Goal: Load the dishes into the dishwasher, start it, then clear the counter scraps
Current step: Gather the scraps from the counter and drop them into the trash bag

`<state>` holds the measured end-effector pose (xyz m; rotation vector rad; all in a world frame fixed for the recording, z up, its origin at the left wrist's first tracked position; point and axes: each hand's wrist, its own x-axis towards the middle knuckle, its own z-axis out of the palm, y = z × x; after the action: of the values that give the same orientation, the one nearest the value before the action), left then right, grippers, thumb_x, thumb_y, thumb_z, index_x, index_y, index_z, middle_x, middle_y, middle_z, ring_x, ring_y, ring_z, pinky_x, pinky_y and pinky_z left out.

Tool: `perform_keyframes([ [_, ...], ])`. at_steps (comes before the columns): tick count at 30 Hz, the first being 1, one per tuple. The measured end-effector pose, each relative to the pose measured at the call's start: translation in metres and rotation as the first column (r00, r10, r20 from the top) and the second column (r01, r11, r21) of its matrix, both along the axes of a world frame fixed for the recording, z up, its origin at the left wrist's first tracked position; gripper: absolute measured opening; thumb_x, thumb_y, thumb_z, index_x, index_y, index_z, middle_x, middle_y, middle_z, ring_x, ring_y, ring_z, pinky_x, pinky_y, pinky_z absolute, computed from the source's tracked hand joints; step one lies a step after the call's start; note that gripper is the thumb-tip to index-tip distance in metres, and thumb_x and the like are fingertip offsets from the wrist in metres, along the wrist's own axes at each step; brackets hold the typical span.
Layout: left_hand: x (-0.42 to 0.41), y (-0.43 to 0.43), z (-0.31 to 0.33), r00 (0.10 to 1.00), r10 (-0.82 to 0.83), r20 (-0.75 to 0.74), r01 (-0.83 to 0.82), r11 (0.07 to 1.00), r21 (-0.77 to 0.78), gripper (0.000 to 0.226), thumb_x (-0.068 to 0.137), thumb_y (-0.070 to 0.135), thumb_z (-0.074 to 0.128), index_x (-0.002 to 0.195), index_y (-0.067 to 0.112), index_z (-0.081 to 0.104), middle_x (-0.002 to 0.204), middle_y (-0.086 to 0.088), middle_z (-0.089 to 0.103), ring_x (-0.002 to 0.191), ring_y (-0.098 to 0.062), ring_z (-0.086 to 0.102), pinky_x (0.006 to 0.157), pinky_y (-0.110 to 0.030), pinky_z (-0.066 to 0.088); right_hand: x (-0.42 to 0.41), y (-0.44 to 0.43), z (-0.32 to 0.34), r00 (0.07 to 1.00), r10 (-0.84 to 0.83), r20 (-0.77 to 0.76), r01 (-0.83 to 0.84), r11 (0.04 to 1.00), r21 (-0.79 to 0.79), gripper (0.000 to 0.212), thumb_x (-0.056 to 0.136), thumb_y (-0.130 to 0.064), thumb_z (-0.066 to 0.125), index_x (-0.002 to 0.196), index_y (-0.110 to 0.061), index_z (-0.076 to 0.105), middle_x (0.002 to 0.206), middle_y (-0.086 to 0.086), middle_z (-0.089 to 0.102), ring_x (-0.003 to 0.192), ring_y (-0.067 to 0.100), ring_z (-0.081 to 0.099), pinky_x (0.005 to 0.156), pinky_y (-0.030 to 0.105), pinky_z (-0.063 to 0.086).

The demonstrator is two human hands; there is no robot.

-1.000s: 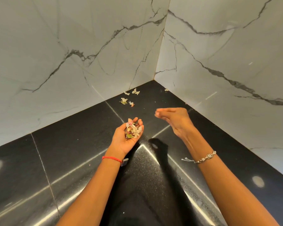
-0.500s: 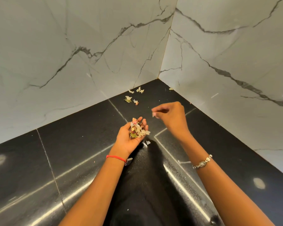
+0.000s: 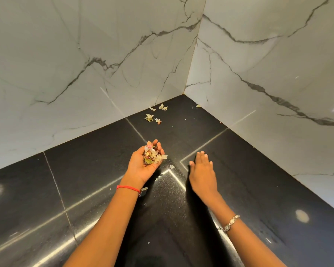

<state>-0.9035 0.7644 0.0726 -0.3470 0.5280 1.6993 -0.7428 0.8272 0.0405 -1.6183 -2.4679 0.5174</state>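
— Well, what's nearest?
— A red band point(image 3: 127, 187) on the left wrist, a bracelet point(image 3: 229, 223) on the right. The left hand point(image 3: 143, 168), palm up, cups a heap of scraps point(image 3: 152, 157): pale peels, green and pink pieces.
— And the right hand point(image 3: 201, 170)?
— Flat, fingers straight, palm down over the black counter point(image 3: 85, 180), holding nothing. One flake point(image 3: 172, 167) lies between the hands. Farther on, loose bits point(image 3: 152, 117) lie near the corner of the marble walls point(image 3: 104, 54).

One left hand point(image 3: 141, 168), one right hand point(image 3: 201, 175), one palmful of scraps point(image 3: 152, 157), about six loose scraps point(image 3: 148, 117)
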Motion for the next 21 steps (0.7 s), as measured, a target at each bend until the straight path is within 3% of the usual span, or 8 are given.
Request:
perform_keyframes([
  [2,-0.003,-0.003,0.000,1.000,0.004,0.007,-0.004,1.000,0.000,0.027,0.098,0.012,0.040,0.091,-0.002,0.062,0.083,-0.012,0.060,0.077,-0.017,0.058,0.076,-0.028,0.049,-0.011,-0.016,-0.005,0.996,0.087,-0.013,-0.088,0.996,-0.007,0.057,0.102,-0.036,0.021,0.149,-0.008,0.007,0.158,0.007,0.003,0.146,0.019,0.001,0.115,0.030,-0.004],
  [5,-0.007,-0.007,0.000,1.000,0.022,0.019,-0.022,1.000,0.011,0.026,0.099,0.012,0.038,0.094,-0.002,0.061,0.084,-0.011,0.059,0.077,-0.016,0.058,0.072,-0.027,0.050,-0.030,-0.033,-0.007,0.977,0.213,-0.009,-0.213,0.977,-0.015,0.062,0.100,-0.043,0.022,0.150,-0.012,0.002,0.158,0.002,-0.001,0.146,0.016,-0.003,0.115,0.028,-0.006],
  [8,-0.009,-0.010,0.000,0.999,0.032,0.024,-0.032,0.999,0.017,0.027,0.099,0.012,0.038,0.095,-0.002,0.061,0.085,-0.012,0.059,0.077,-0.017,0.057,0.072,-0.028,0.049,-0.038,-0.036,-0.005,0.961,0.277,-0.004,-0.277,0.961,0.020,0.053,0.102,-0.029,0.028,0.149,-0.011,0.012,0.158,0.003,0.007,0.146,0.015,0.004,0.117,0.028,0.002],
  [10,-0.010,-0.012,0.000,0.999,0.034,0.014,-0.034,0.999,0.010,0.028,0.098,0.011,0.037,0.093,-0.002,0.061,0.084,-0.012,0.059,0.076,-0.017,0.057,0.071,-0.028,0.049,-0.035,-0.036,0.001,0.955,0.295,-0.021,-0.293,0.954,0.058,0.047,0.100,-0.011,0.036,0.146,-0.010,0.028,0.156,0.004,0.020,0.143,0.016,0.019,0.115,0.026,0.016],
  [13,-0.012,-0.012,-0.001,0.999,0.041,0.018,-0.041,0.999,0.003,0.029,0.099,0.011,0.036,0.092,-0.001,0.062,0.082,-0.012,0.060,0.075,-0.017,0.058,0.065,-0.028,0.054,-0.030,-0.037,0.009,0.939,0.343,-0.029,-0.337,0.933,0.127,0.035,0.092,0.004,0.041,0.122,-0.006,0.057,0.133,0.005,0.050,0.123,0.020,0.047,0.099,0.026,0.038],
  [15,-0.012,-0.012,-0.002,0.999,0.043,0.023,-0.043,0.999,0.004,0.029,0.099,0.012,0.037,0.092,-0.001,0.062,0.082,-0.012,0.060,0.075,-0.017,0.058,0.060,-0.027,0.057,-0.028,-0.037,0.011,0.926,0.377,-0.004,-0.371,0.915,0.160,0.029,0.091,0.006,0.042,0.108,-0.006,0.062,0.118,0.004,0.055,0.113,0.016,0.048,0.089,0.024,0.040],
  [21,-0.010,-0.010,-0.002,0.999,0.042,0.025,-0.042,0.999,-0.002,0.030,0.099,0.012,0.037,0.092,-0.002,0.063,0.081,-0.012,0.061,0.077,-0.017,0.058,0.073,-0.028,0.050,-0.030,-0.027,0.011,0.894,0.445,0.040,-0.446,0.880,0.162,0.027,0.089,0.009,0.041,0.101,-0.004,0.062,0.112,0.006,0.054,0.107,0.017,0.046,0.088,0.026,0.039],
])
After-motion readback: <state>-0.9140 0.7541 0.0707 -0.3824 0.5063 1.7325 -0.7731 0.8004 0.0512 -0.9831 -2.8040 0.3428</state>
